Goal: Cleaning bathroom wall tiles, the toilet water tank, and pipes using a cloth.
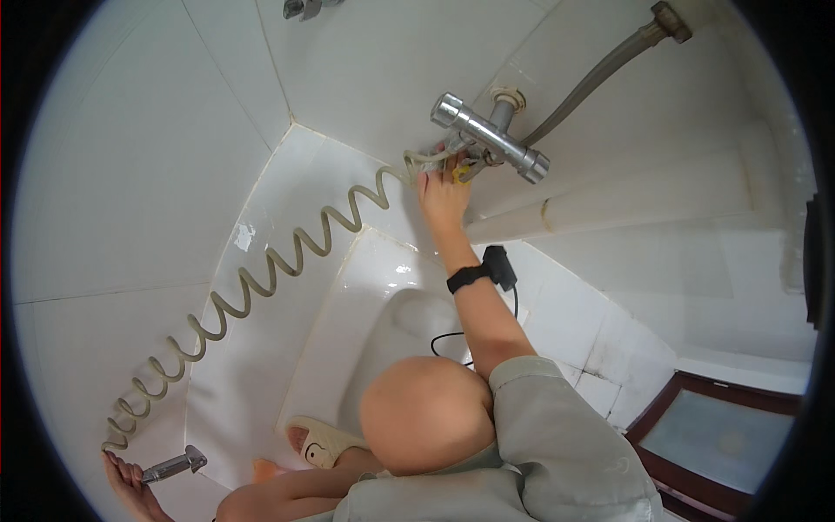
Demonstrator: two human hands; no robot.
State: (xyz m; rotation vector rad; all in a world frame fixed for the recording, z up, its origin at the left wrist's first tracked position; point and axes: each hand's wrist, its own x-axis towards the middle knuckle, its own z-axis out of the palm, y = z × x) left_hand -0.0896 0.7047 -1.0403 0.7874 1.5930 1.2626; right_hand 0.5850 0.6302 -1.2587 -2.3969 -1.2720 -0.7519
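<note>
At the lower left my left hand (pixel 124 479) grips the handle of a chrome bidet sprayer (pixel 173 466), whose head points right. A coiled grey-beige hose (pixel 293 258) stretches from that hand up to the wall fittings. My right hand (pixel 447 192) reaches behind and below the chrome valve (pixel 489 137), its fingers around or against the hose end and fittings there. A small yellow piece (pixel 460 175) shows beside those fingers. Parts of the fingers are hidden by the valve, so what exactly they grip cannot be made out.
A white squat toilet (pixel 326 320) lies beneath my arms. A braided hose (pixel 587 81) rises from the valve to the upper right. A white pipe (pixel 509 222) runs along the wall. My right wrist wears a black strapped device (pixel 499 267) with a cable. A dark-framed door (pixel 717 437) stands lower right.
</note>
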